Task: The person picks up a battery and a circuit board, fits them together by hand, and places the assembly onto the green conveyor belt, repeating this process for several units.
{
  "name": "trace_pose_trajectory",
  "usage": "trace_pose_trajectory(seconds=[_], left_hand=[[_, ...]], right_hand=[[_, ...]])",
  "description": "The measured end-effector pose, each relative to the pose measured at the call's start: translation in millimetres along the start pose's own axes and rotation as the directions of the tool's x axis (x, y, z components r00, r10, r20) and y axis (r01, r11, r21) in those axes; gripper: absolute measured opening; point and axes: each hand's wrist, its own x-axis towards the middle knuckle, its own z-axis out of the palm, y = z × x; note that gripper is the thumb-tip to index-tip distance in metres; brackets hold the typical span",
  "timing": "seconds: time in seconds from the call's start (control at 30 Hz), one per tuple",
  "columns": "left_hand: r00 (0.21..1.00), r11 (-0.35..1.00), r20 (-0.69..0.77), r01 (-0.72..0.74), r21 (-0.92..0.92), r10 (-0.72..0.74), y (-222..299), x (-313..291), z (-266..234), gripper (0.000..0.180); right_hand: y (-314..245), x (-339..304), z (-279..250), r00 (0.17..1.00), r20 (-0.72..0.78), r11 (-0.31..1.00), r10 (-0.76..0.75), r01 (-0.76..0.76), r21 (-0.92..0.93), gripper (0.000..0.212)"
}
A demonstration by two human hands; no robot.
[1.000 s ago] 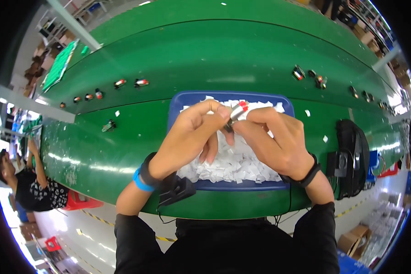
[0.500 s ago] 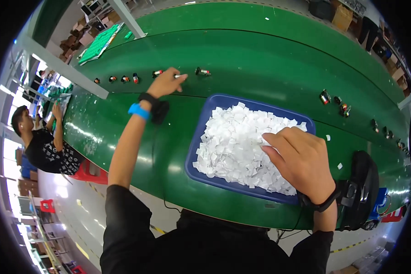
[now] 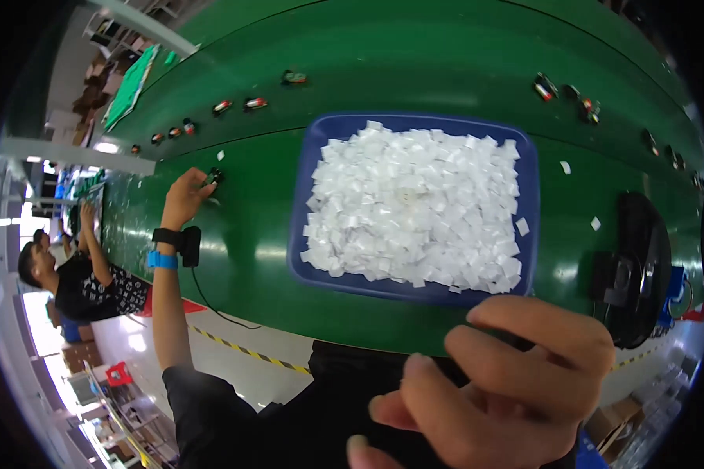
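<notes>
My left hand [image 3: 186,197], with a blue band and a black strap at its wrist, is over the green table at the left. Its fingers pinch a small dark component [image 3: 214,177]. A small white square [image 3: 220,155] lies just beyond it. My right hand [image 3: 516,379] is raised close to the camera at the lower right. Its fingers are bent but apart, and I see nothing held in them. A blue tray [image 3: 296,227] heaped with small white squares [image 3: 414,207] sits between the hands, touched by neither.
Several small red, white and dark parts [image 3: 255,103] lie in a spaced row on the green surface beyond the tray; more [image 3: 589,109] lie far right. A black device [image 3: 641,266] stands at right. A cable [image 3: 203,293] trails from my left wrist. Another person [image 3: 86,270] works at left.
My left hand has come back from the row of parts toward the near left, with a component. My right hand has left the heap of white squares and risen toward the camera. The view has shifted.
</notes>
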Motion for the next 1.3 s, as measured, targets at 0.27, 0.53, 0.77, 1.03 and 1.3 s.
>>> trace_pose_trajectory(seconds=[0.27, 0.53, 0.77, 1.03, 1.3], left_hand=[[0.977, 0.649, 0.037, -0.110, -0.753, 0.208, 171.9, -19.8, -44.8, 0.024], [0.885, 0.041, -0.105, -0.139, -0.989, 0.454, 329.0, -65.5, -44.2, 0.029], [0.901, 0.007, -0.137, -0.153, -0.988, 0.412, 346.2, -72.8, -31.6, 0.038], [0.885, -0.027, -0.254, -0.265, -0.964, 0.391, 346.9, -69.5, -33.7, 0.040], [0.891, 0.407, -0.077, -0.280, -0.869, 0.447, 324.6, -74.3, -52.0, 0.034]], right_hand=[[-51.5, 11.1, -28.6, 0.619, 0.271, 0.622, 0.737, -0.778, 0.084, 0.038], [9.5, -32.6, 1.1, 0.562, 0.190, 0.546, 0.805, -0.827, 0.132, 0.044], [9.0, -40.4, 6.3, 0.563, 0.023, 0.561, 0.826, -0.826, 0.057, 0.031], [14.7, -41.0, 6.6, 0.671, 0.007, 0.665, 0.742, -0.734, -0.141, 0.031], [20.3, -47.2, 11.5, 0.813, 0.111, 0.801, 0.571, -0.522, -0.295, 0.037]])
